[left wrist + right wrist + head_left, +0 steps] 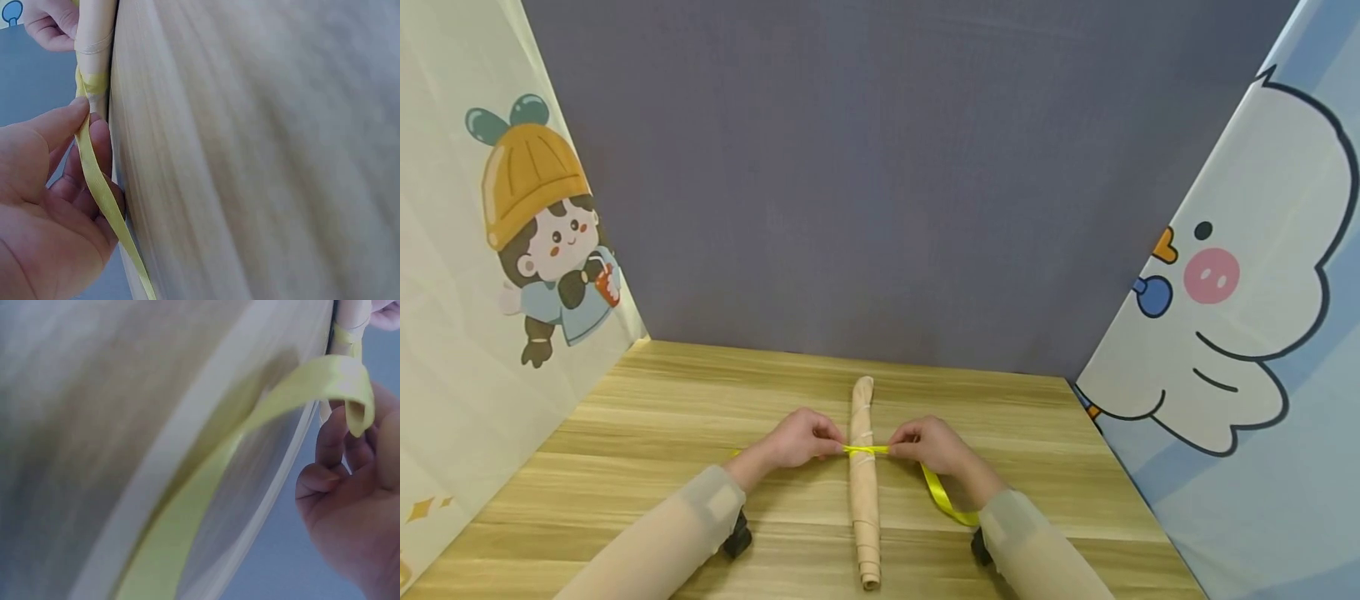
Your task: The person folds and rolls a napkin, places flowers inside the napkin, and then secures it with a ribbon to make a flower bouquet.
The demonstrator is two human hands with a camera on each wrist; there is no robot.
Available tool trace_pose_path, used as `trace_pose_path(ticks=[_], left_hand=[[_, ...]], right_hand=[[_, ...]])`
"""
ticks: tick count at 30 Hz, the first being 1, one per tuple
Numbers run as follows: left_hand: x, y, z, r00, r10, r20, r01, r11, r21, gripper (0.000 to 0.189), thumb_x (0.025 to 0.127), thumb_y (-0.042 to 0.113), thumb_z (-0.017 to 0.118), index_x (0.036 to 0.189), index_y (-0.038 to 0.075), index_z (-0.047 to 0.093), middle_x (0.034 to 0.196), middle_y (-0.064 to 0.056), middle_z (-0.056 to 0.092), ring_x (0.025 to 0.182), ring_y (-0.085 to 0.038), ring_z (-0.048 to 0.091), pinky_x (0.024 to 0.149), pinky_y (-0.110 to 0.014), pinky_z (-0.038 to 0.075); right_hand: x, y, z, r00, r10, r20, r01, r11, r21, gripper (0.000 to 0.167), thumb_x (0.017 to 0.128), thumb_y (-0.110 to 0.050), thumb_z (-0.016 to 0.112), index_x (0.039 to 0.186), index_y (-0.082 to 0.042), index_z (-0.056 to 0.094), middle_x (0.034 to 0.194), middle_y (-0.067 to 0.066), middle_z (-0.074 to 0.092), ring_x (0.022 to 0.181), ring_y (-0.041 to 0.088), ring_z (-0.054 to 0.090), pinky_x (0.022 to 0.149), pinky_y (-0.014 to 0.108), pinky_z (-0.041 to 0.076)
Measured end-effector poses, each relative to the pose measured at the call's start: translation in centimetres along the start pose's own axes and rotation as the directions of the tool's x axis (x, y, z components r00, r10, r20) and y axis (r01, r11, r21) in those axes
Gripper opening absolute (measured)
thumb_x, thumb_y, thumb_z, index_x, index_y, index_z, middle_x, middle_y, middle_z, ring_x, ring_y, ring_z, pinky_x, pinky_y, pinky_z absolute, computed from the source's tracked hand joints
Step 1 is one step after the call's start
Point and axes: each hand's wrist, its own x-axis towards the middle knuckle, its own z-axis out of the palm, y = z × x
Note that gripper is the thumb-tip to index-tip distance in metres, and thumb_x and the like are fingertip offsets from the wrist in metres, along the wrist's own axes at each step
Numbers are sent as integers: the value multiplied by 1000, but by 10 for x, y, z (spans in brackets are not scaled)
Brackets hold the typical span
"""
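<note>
A long, tightly rolled beige bundle (865,492), which looks like cloth or leather, lies lengthwise on the wooden table. Around its middle passes a yellow ribbon (860,450), crossed on top. On the left side my left hand (797,437) pinches one part of the ribbon between thumb and fingertips; in the left wrist view the ribbon's tail (103,190) runs down past the palm. My right hand (931,444) pinches the other side, the ribbon stretched straight between both hands. From the right hand a wide ribbon tail (275,403) loops down to the table.
The wood-grain table (700,392) extends around the bundle. A grey panel (850,183) stands behind it, with cartoon-printed curtains on the left (445,292) and right (1262,208). Thin pale string (862,435) also wraps the bundle.
</note>
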Motion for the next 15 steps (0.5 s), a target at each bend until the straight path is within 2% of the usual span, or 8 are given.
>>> trace_pose_path(ticks=[5,11,15], left_hand=[[-3,0,-2,999,-35,21,36,999,-24,6,99,12,81,97,7,84,82,-5,78,66,-8,61,61,-23,50],[-7,-1,-5,992,-116,50,121,986,-115,6,100,9,80,102,5,84,90,-6,79,62,-11,64,59,-25,57],[-8,-3,-7,989,-137,60,146,973,-181,8,99,7,80,105,2,84,92,-8,78,64,-11,64,60,-25,58]], right_hand=[[1,0,-1,1000,18,5,-18,1000,-21,9,104,-28,78,99,-24,85,91,-10,77,79,8,60,73,27,50],[1,2,-2,1000,20,6,-20,999,-37,8,103,-26,79,98,-24,84,91,-10,77,81,9,61,75,28,51],[2,2,-2,1000,13,9,-12,999,-48,7,102,-24,79,97,-24,84,90,-10,76,81,10,60,74,29,50]])
